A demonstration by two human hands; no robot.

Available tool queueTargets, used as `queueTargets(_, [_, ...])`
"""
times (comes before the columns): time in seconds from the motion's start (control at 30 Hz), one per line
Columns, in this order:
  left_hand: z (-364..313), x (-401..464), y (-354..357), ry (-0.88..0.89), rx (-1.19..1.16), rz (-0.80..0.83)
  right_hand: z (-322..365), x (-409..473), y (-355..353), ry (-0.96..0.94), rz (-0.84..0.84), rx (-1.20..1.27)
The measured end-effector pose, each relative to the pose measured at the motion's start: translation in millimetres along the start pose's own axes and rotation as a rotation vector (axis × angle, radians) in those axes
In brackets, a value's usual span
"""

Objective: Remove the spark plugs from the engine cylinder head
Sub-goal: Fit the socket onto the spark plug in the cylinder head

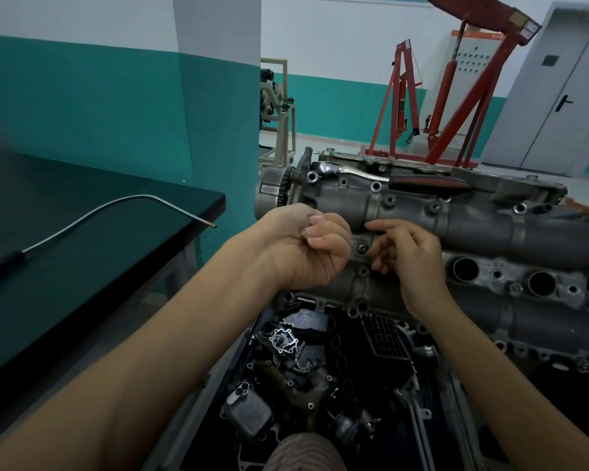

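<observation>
A motor workshop: red engine hoists [456,107] stand behind a stripped cylinder head [473,232] and a tray of parts [320,385].

red engine hoist [456,96], black bench [82,232]

- There is a single view, taken from a wide-angle camera worn on the person's head.
- It faces forward and tilts down, so both forearms run in from the bottom corners toward mid-frame.
- It sits close to the cylinder head [422,226], which spans the centre and right of the frame.
- A dark worktop [82,239] fills the left, and the workshop wall and doors curve across the top.
</observation>
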State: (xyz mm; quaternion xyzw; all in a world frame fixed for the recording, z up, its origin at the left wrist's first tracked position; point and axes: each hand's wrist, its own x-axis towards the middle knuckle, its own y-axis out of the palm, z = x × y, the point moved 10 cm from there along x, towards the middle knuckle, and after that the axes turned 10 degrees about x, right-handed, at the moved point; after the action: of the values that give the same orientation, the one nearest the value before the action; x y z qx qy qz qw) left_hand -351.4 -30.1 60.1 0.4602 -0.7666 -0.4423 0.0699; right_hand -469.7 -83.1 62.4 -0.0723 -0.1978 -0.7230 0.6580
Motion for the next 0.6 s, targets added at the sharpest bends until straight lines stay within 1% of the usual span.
queueTargets(0.13, [1,0,0,-0.006,0.011,-0.007,-1,0,0,0.002,-0.016,0.008])
queueTargets(0.27, [3,9,-7,0.022,0.040,-0.057,-2,-1,-2,-0.002,-0.031,0.014])
queueTargets(0.4, [6,16,-7,0.026,0.047,-0.034,1,0,-4,-0.024,-0.034,0.017])
queueTargets(0.5, [4,14,-12,0.024,0.027,-0.052,1,-1,-3,-0.037,-0.037,0.023])
queueTargets(0.6, [7,10,-11,0.041,0.055,-0.063,2,-2,-5,-0.054,-0.046,0.024])
